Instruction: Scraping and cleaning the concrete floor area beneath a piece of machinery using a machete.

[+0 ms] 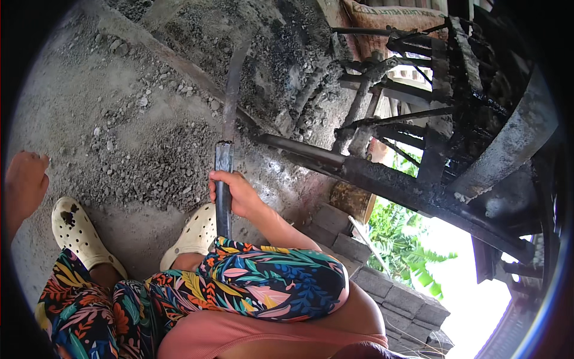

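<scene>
Salmon-pink cloth top (197, 329); ahead, right hand (236, 192) gripping dark tubular handle (224, 158) of grey metal blade (231, 96).
Blade points forward from it; left hand (27, 182) well apart, grip unclear.

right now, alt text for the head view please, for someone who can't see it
The person's right hand grips the dark handle of a long, narrow blade, which points away over gravelly ground. The left hand is at the left edge, apart from it. The person wears pale clogs; a blackened frame and stacked blocks are at right.
</scene>
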`<state>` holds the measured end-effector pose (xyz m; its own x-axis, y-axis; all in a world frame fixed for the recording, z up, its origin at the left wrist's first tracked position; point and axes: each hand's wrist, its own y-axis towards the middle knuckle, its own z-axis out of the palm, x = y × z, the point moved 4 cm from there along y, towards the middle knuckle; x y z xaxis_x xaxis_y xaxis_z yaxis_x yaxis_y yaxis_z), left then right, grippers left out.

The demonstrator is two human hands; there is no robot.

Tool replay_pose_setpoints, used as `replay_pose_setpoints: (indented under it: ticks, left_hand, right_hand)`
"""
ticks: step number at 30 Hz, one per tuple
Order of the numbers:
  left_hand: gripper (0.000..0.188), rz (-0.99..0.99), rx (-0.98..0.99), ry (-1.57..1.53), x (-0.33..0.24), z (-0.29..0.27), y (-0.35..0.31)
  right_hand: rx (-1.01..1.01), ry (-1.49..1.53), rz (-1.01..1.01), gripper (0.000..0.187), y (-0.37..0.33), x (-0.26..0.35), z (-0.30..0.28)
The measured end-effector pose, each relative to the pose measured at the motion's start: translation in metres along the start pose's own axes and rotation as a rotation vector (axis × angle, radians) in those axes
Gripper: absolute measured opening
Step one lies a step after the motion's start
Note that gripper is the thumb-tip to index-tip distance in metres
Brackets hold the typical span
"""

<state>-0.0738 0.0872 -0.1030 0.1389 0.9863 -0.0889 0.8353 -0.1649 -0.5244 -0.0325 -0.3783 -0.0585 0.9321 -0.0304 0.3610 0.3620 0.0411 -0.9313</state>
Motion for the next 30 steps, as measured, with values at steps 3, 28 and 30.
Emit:
replay_pose_setpoints:
  ticks: [3,28,30]
  left_hand:
    - [0.02,0.004,-0.017,-0.002,0.003,0.002,-0.001]
    - [0.018,0.099,-0.025,-0.016,0.005,-0.009,0.002]
    - [0.017,0.124,-0.047,-0.026,0.005,-0.01,0.001]
  right_hand:
    - [0.01,-0.014,0.002,0.016,0.003,-0.002,-0.002]
    - [0.072,-0.12,-0.072,0.016,0.013,-0.01,-0.006]
    - [0.08,-0.112,-0.073,0.016,0.014,-0.009,-0.005]
